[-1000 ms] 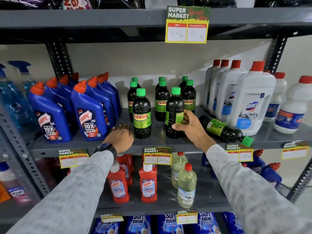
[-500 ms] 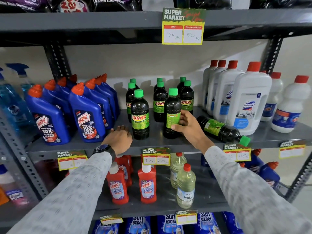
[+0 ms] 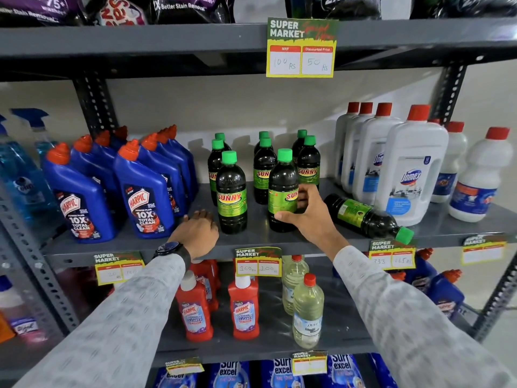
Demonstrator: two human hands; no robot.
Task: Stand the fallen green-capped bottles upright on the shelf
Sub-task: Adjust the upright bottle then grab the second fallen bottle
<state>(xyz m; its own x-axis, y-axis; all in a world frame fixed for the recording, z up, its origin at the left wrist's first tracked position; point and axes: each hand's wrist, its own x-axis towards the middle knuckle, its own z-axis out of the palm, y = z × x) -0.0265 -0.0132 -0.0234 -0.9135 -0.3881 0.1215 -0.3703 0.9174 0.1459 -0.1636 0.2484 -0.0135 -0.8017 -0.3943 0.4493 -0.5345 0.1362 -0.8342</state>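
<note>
Your right hand point(image 3: 309, 217) is wrapped around the lower body of a standing Sunny bottle point(image 3: 283, 191), thumb across the front below the label and fingers curled behind it, probably to square it up in the front row and turn its label forward, since "SUNNY" sits off to the side. Your wrist is bent slightly upward from the sleeve, reaching over the grey shelf edge point(image 3: 307, 243).

Just right of that bottle lies the one fallen green-capped bottle point(image 3: 366, 217), on its side with its cap pointing out toward the shelf front, its base close to the white Domex bottle point(image 3: 411, 175). It is not yet stood up.

Left of the held bottle, beside another upright Sunny bottle point(image 3: 231, 196), your left hand point(image 3: 197, 232) rests palm-down on the shelf, fingers loosely together and gripping nothing, likely bracing you.
</note>
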